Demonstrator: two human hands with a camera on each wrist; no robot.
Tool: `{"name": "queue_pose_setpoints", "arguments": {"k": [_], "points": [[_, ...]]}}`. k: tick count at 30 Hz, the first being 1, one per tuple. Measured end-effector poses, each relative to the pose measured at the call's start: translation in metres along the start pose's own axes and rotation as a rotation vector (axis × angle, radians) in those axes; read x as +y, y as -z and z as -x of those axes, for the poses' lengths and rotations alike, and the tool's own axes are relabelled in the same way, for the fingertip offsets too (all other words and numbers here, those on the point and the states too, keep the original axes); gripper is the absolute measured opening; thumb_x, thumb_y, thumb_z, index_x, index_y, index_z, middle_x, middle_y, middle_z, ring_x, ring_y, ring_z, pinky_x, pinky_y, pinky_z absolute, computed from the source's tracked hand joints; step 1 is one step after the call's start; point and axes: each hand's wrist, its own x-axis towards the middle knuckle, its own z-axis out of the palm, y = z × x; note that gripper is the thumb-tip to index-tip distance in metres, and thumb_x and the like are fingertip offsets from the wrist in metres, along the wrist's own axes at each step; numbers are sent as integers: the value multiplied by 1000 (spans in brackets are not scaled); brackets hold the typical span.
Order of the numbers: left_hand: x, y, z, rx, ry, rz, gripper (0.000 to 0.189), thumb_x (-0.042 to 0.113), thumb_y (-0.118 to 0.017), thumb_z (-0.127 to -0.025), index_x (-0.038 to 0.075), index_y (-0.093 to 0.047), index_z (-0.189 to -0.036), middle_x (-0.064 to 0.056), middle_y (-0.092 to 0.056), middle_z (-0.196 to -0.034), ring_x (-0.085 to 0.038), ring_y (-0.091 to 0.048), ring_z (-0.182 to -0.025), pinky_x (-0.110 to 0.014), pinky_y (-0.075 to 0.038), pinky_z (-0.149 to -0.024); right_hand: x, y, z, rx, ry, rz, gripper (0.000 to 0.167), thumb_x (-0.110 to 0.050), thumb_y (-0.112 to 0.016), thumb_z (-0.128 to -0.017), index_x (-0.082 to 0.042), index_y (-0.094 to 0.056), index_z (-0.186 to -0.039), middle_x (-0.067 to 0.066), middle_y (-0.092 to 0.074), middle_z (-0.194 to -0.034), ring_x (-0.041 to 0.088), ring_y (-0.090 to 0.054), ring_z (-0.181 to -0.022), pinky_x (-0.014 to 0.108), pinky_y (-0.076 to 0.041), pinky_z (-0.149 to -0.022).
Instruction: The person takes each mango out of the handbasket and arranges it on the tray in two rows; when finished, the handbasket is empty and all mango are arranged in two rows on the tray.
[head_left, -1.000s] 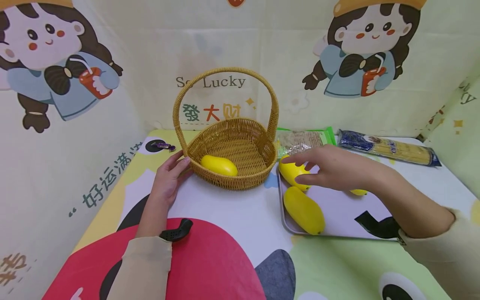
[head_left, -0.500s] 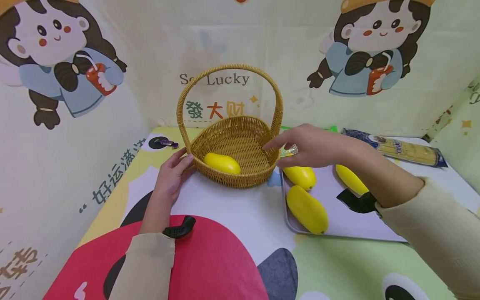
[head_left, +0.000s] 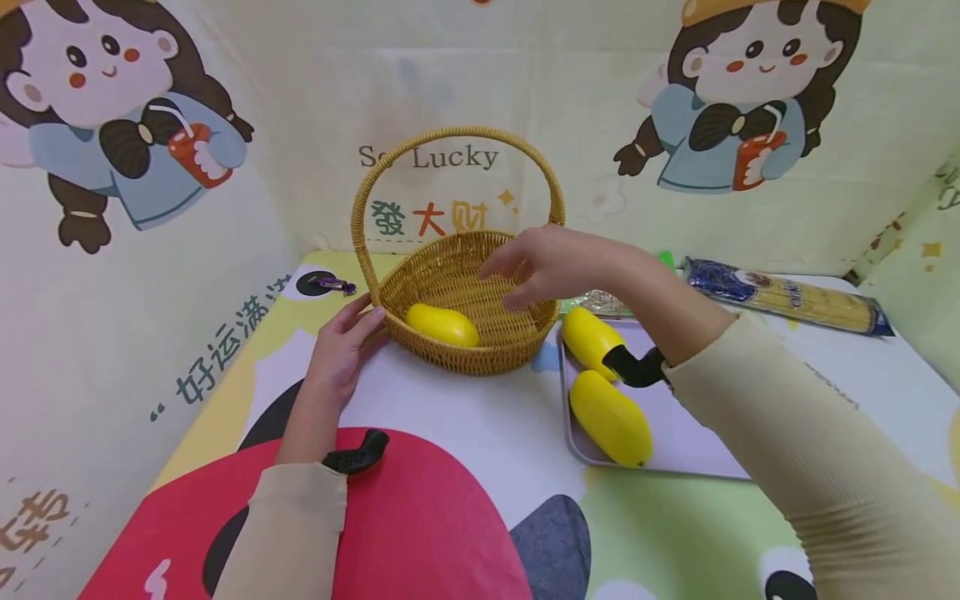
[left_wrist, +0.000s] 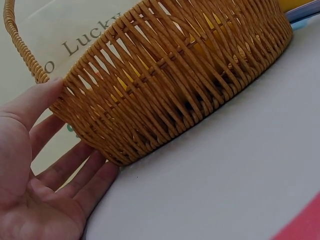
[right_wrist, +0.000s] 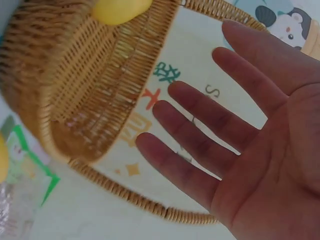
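A woven basket with a tall hooped handle stands on the table, a yellow mango lying inside it at the left. My left hand touches the basket's left end. In the left wrist view its thumb rests at the rim, and its extended fingers reach along the outer wall, tips partly hidden. My right hand hovers over the basket's right part, holding nothing; the right wrist view shows its fingers spread. Two more mangoes, one farther back and one nearer, lie on the lilac tray.
The tray is to the right of the basket, partly covered by my right sleeve. Behind it are a clear-and-green packet and a long bag of noodles. A small purple-wrapped item lies at the back left.
My right hand has moved left from over the tray's mangoes to over the basket, without taking anything. Its arm now hides another mango seen earlier on the tray. My left hand stays at the basket.
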Motion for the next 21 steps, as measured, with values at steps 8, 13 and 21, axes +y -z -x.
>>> {"name": "queue_pose_setpoints", "arguments": {"k": [8, 13, 21], "points": [[-1, 1, -1, -10, -6, 10, 65, 35, -71, -98, 28, -45, -157, -9, -47, -156, -17, -58, -128, -39, -43, -120, -21, 5, -31, -74, -37, 57, 42, -25, -73, -96, -28, -68, -137, -4, -67, -130, 21, -57, -122, 41, -50, -105], [0, 3, -1, -8, -1, 8, 64, 34, -70, -99, 28, -44, -158, -9, -46, -158, -18, -56, -132, -39, -42, -121, -27, 1, -53, -100, -57, 57, 42, -26, -74, -94, -29, -68, -136, -1, -67, -127, 19, -57, -117, 37, -51, -101], [1, 1, 0, -13, 3, -8, 64, 35, -69, -99, 29, -44, -158, -9, -45, -160, -19, -55, -134, -39, -42, -121, -26, -5, -74, -167, -122, 46, 47, -24, -76, -93, -34, -66, -137, -3, -64, -124, 18, -58, -112, 37, -51, -97]]}}
